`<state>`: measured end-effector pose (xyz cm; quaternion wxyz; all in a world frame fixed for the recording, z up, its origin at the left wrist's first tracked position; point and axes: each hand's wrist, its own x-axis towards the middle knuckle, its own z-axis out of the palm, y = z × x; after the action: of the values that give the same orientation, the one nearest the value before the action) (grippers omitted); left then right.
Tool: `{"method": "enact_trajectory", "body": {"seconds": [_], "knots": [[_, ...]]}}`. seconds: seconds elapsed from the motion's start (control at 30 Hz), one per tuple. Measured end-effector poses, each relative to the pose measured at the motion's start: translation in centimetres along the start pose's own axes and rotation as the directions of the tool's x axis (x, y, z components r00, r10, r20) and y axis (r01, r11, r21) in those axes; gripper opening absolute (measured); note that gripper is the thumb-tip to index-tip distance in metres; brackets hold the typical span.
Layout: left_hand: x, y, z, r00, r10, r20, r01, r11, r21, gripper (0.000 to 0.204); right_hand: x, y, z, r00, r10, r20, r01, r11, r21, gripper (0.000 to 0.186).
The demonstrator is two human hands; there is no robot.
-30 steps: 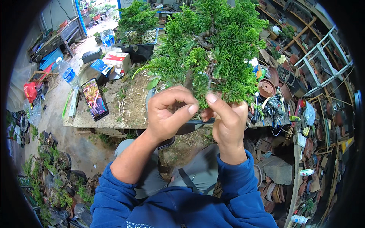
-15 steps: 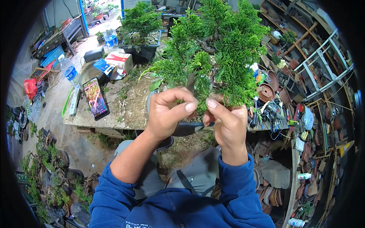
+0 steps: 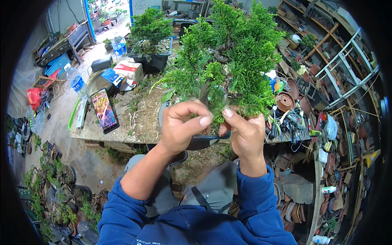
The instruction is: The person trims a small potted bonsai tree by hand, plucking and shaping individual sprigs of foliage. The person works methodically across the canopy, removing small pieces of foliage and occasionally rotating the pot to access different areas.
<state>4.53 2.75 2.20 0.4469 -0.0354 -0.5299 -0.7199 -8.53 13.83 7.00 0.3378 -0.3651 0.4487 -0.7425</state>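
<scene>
Nearer tree stood between phone and tools

The left hand and right hand were side by side, before the nearer tree's lowest foliage. The phone lay on the worktable, left of the left hand. Cartons sat behind the phone; a bottle was beyond it to the left. Farther back, a second tree stood in a planter, with another bottle just to its left. Right of the nearer tree, the tools lay on the worktable, a pot just behind them. A ladder was farther right. Plants stood left of the person's legs.
</scene>
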Motion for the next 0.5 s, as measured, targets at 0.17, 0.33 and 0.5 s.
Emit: {"method": "enact_trajectory", "body": {"seconds": [0.17, 0.33, 0.5], "knots": [[0.4, 0.4, -0.3, 1.0, -0.012, 0.013, 0.012, 1.0, -0.024, 0.006, 0.2, -0.2, 0.1, 1.0, -0.007, -0.025, 0.007, 1.0, 0.014, 0.013], [0.4, 0.4, -0.2, 0.996, -0.083, -0.019, 0.08, 0.989, -0.126, 0.008, 0.0, -0.4, 0.7, 0.997, 0.027, -0.067, -0.027, 1.0, 0.003, 0.011], [0.2, 0.2, 0.1, 0.995, -0.099, -0.002, 0.097, 0.976, -0.193, 0.008, -0.1, -1.2, 0.4, 0.994, 0.104, -0.033, -0.103, 0.994, 0.025, 0.009]]}}
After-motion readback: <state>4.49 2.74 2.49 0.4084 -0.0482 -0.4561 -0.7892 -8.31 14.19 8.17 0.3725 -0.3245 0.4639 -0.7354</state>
